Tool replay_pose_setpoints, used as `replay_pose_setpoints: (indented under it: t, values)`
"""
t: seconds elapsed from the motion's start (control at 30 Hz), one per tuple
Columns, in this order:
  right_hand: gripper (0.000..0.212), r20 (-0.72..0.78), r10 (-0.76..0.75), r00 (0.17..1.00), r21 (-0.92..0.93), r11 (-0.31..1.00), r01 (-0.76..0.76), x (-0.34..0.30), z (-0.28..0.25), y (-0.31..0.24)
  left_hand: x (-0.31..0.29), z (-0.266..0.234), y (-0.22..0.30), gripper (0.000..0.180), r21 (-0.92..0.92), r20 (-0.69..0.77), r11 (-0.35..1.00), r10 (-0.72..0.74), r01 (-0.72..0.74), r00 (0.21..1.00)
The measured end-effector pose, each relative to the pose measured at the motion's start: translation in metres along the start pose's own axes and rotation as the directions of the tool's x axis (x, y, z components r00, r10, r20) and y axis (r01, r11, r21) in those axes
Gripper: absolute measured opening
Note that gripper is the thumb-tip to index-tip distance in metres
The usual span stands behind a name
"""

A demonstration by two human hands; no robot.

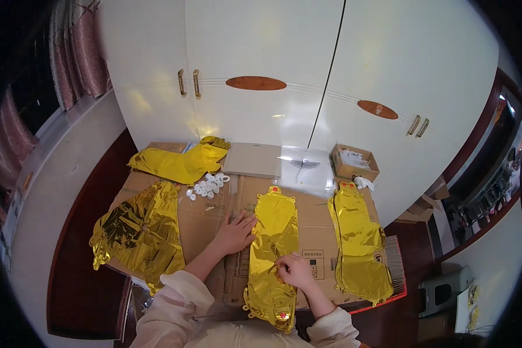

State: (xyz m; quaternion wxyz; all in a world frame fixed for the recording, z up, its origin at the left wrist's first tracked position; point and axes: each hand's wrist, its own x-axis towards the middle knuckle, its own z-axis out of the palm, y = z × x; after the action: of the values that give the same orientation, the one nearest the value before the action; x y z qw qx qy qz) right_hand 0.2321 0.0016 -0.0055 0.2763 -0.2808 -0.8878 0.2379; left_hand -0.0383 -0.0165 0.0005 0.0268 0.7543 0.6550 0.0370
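Observation:
A flat gold foil balloon (275,226) lies lengthwise in front of me, with a small red spot near each end and small tabs along its edge. My left hand (236,233) rests beside it, fingers stretched out and the tips touching its left edge. Over the lower middle of the balloon, my right hand (294,270) is closed, thumb and fingers pinching at the foil. Exactly what sits between those fingertips is hard to see. More gold foil balloons lie around: a stack (361,246) to the right, a crumpled one (142,229) to the left and a folded pile (182,162) at the far left.
Brown cardboard (316,232) covers the work surface. Small white ring-like pieces (210,185) lie behind my left hand. At the back are a grey flat board (253,160), a clear plastic sheet (306,165) and a small open carton (355,162). White cabinet doors (261,35) stand behind.

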Motion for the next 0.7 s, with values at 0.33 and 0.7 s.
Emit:
replay_pose_setpoints:
  t: [0.33,0.7]
  values:
    - [0.030,0.057,-0.043,0.997,-0.210,0.976,0.054,0.005,-0.016,-0.025,0.001,-0.004,-0.002,0.074,0.067,0.016,0.997,0.036,-0.037,0.999]
    - [0.052,0.353,-0.315,0.881,-0.291,0.858,0.423,0.015,0.031,-0.027,0.000,0.000,-0.006,0.078,0.097,-0.005,0.994,0.052,-0.051,0.999]
